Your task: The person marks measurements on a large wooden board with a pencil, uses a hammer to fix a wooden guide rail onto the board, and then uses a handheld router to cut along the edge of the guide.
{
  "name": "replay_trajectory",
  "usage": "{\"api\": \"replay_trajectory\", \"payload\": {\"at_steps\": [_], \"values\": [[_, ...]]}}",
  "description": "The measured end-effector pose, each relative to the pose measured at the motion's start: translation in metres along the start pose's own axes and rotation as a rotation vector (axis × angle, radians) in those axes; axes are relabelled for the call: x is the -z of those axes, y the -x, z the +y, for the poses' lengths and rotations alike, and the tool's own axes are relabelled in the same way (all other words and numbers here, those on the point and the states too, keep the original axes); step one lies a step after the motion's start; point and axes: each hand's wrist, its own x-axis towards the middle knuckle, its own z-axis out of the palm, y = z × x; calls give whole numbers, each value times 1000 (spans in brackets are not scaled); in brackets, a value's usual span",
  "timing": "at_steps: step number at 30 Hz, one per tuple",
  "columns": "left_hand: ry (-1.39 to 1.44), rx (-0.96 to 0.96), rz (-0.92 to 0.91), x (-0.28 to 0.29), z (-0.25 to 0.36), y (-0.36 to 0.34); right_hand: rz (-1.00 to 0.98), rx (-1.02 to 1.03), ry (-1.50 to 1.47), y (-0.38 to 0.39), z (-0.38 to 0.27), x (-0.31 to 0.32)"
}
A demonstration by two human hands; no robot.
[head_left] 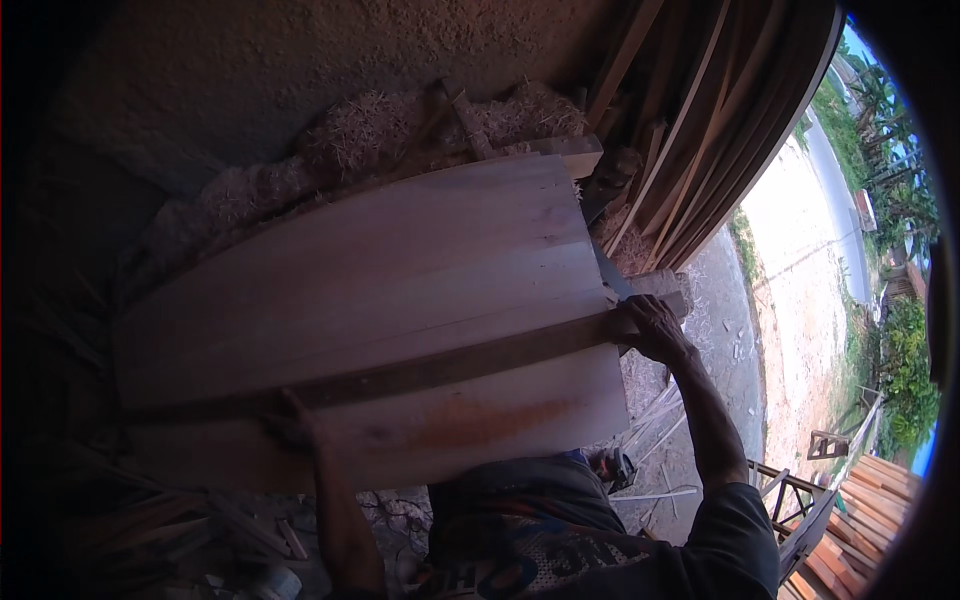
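A wide, pale wooden panel [400, 250] made of joined boards lies flat in front of me. Across its near part runs a long, darker wooden bar [450, 362], its right end sticking out past the panel's edge. My right hand [655, 325] is wrapped over that end, thumb and fingers round it. Toward the other end, my left hand [292, 425] lies at the bar's near edge with its fingers spread and one pointing over the bar. Dim light blurs the left fingertips. An orange-brown stain marks the panel between the bar and my body.
Curly wood shavings [360, 130] heap up behind the panel, along a rough wall [300, 60]. Long boards [700, 150] lean at the far right. Offcuts [180, 530] litter the lower left floor. A red-and-black power tool [612, 467] sits near my right side; stacked planks [850, 535] lie beyond.
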Motion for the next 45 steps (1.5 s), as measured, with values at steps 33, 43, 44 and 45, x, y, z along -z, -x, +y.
{"api": "replay_trajectory", "payload": {"at_steps": [33,43,44,45], "values": [[476,184,-28,-16,-35,-45,-170,96,-73,-18,-11,-21],[164,537,9,-78,-171,-178,-343,131,211,-35,6,-29],[171,596,-92,-86,-134,-188,-363,52,229,-28,7,-18],[174,648,-201,-87,-94,-195,-326,53,277,-17,9,-10]]}}
